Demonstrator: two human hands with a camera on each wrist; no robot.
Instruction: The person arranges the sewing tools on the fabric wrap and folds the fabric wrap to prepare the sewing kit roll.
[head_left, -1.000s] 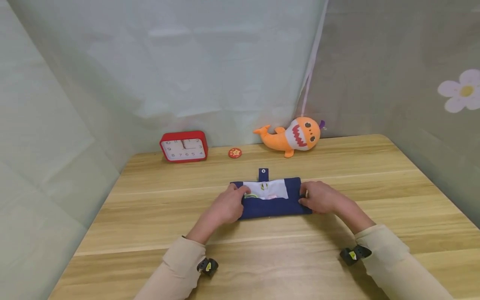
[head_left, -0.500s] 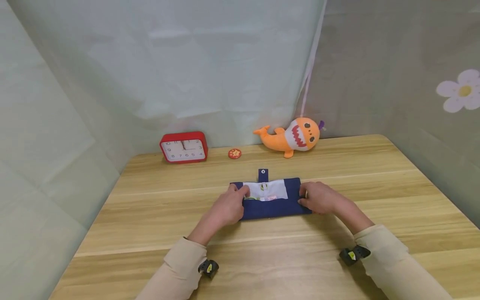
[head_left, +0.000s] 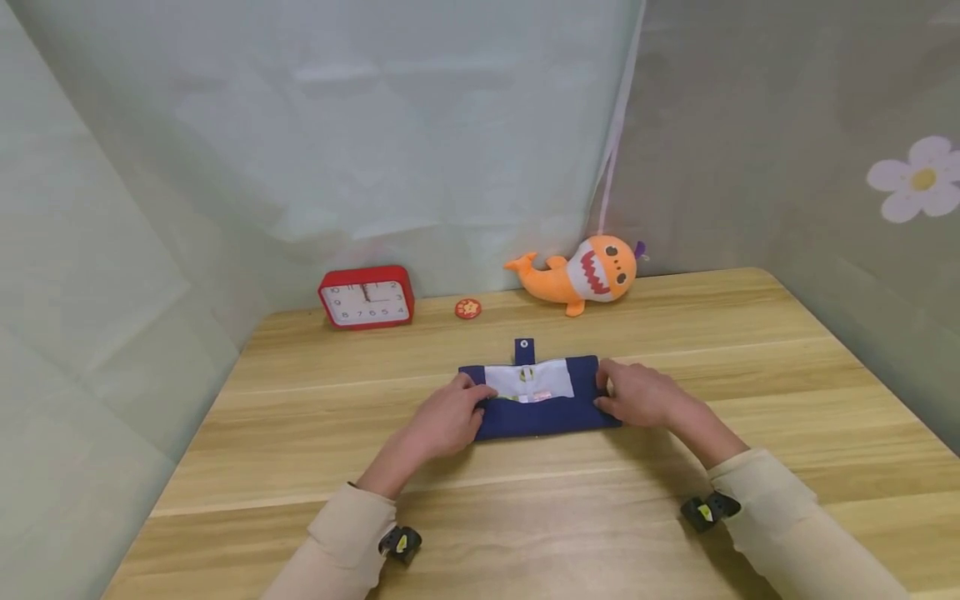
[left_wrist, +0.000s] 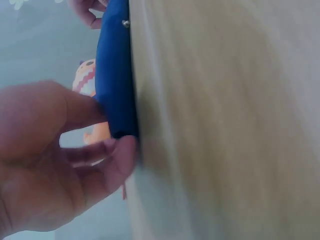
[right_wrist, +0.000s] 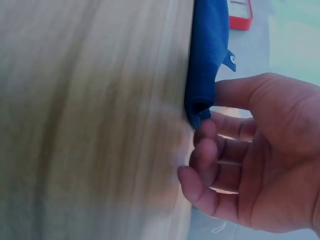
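Observation:
A navy fabric pouch (head_left: 543,417), folded into a flat strip, lies on the wooden table in the head view. A white inner panel (head_left: 552,377) shows along its upper part, with small green and pink items at the fold. From the far edge sticks out a short strap (head_left: 524,351) with a metal snap. My left hand (head_left: 447,418) pinches the left end, thumb on top and fingertips at the end. At the right end my right hand (head_left: 640,395) grips the fabric between thumb and curled fingers. In the right wrist view the rolled end (right_wrist: 201,100) shows its layers.
Along the table's back edge stand a red alarm clock (head_left: 367,297), a small round red badge (head_left: 468,308) and an orange plush shark (head_left: 577,271). Pale cloth (head_left: 450,125) hangs behind the table. Bare wood (head_left: 555,508) lies in front of the pouch.
My left hand and forearm have shifted slightly left, and the thumb now lies lower on the pouch's left end. The right hand stays on its end. The pouch lies nearly unchanged.

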